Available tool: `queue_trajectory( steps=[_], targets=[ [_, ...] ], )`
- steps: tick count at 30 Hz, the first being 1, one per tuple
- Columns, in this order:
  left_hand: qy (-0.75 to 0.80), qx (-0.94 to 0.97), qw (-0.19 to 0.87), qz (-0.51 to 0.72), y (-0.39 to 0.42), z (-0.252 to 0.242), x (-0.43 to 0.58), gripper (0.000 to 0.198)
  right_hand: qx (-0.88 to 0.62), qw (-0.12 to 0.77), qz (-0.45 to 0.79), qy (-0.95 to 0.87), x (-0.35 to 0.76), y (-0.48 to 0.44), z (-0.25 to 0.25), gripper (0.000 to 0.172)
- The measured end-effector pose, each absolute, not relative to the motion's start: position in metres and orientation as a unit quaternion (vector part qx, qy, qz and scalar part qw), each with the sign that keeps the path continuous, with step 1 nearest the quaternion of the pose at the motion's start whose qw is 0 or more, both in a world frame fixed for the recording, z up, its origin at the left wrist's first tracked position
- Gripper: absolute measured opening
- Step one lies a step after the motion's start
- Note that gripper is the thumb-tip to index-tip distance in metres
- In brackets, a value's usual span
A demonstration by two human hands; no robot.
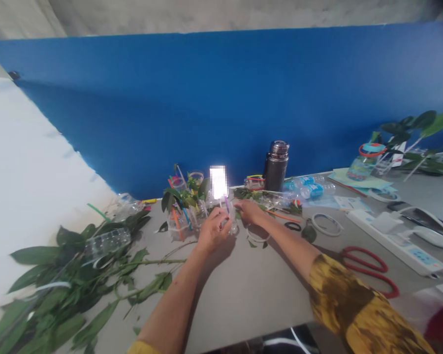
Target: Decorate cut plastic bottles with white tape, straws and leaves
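Observation:
Both my arms reach forward over a grey table [239,290]. My left hand [213,227] is curled with its fingers closed round a small clear plastic cup [232,223] that holds a purple straw [226,202]. My right hand [248,211] lies just right of that cup, fingers pressed on its far side beside a green sprig. To the left of my hands stand cut clear bottle cups [182,216] filled with leaves and coloured straws.
Leafy branches [66,280] and a clear bottle [107,241] cover the table's left. A dark steel flask [276,166], water bottles [308,188], tape rings [327,223], red scissors [369,270] and a white power strip [402,246] lie right. A blue wall stands behind.

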State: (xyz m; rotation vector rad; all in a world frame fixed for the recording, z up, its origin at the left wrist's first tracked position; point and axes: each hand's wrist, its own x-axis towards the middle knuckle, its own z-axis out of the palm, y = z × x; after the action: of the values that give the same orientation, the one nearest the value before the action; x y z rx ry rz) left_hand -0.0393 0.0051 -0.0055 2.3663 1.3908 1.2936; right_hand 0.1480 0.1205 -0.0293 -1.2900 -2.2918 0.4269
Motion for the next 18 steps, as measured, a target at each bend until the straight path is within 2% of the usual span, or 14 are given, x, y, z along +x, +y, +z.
queue_trajectory(
  steps=[4,10,14,18],
  targets=[
    [0.451,0.781,0.042,0.430,0.005,-0.007,-0.039,0.015,-0.511,0.164,0.114,-0.836,0.143,0.136,-0.022,0.029],
    [0.439,0.788,0.024,0.431,0.004,-0.007,-0.038,0.016,-0.553,0.119,0.049,-0.823,0.149,0.151,-0.014,0.031],
    [0.434,0.793,0.017,0.427,0.007,-0.012,-0.041,0.015,-0.545,0.118,0.029,-0.829,0.139,0.156,-0.015,0.027],
    [0.452,0.791,0.007,0.412,0.009,-0.019,-0.045,0.017,-0.525,0.161,0.040,-0.835,0.133,0.155,-0.015,0.023]
  ],
)
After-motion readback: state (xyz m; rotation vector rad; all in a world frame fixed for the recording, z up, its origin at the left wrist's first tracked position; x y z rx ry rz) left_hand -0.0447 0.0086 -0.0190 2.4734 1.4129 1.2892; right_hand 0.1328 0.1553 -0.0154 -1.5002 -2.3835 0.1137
